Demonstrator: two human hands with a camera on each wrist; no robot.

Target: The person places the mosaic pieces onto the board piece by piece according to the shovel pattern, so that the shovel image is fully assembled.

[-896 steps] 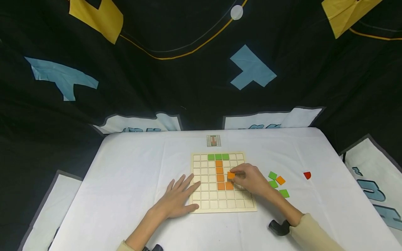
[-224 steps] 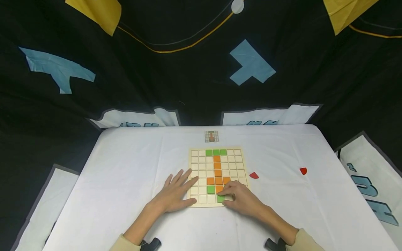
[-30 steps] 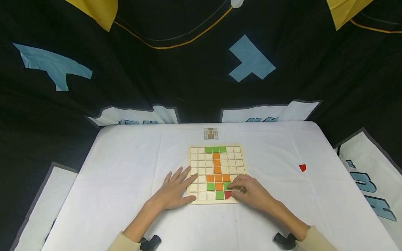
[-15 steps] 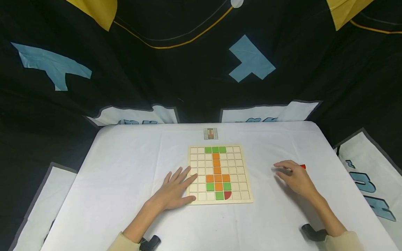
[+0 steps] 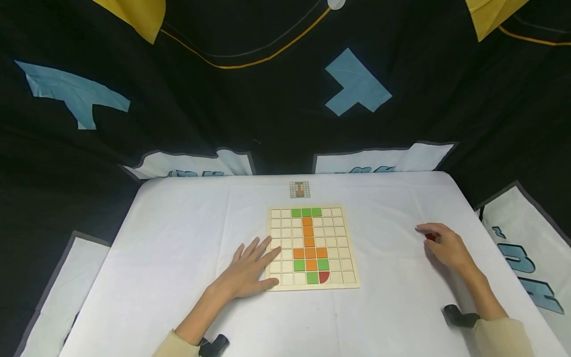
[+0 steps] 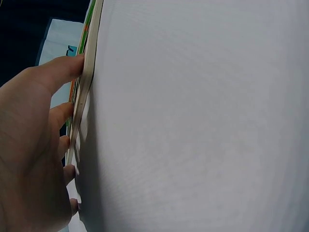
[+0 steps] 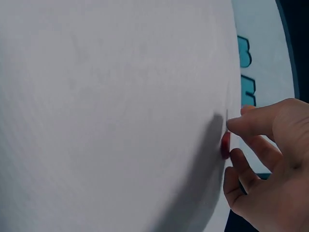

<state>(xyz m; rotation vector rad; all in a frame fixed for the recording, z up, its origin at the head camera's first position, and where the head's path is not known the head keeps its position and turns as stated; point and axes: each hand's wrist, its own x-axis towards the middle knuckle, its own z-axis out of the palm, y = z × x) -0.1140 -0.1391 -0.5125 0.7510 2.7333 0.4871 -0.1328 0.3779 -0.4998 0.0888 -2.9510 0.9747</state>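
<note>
A wooden grid board (image 5: 343, 243) lies on the white table with green, orange and red tiles set in its squares. My left hand (image 5: 247, 275) rests spread on the board's left edge; the left wrist view shows its thumb and fingertips along the board's side (image 6: 89, 63). Out to the right, my right hand (image 5: 448, 248) is over a loose red quarter-round tile (image 5: 430, 237). In the right wrist view that red tile (image 7: 225, 145) lies on the cloth between thumb and fingers, which stand apart around it. Whether they touch it is hard to tell. A matching red tile (image 5: 324, 276) sits in the bottom row.
A small card (image 5: 299, 189) printed with a grid pattern lies behind the board. White cloth (image 5: 187, 223) covers the table. Dark fabric with blue and yellow shapes hangs behind it. Black wrist devices (image 5: 459, 316) show at both wrists.
My right hand has left the board and moved right to the loose red tile. Over the longer span, orange, green and one red tile were added to the grid. My left hand stays put.
</note>
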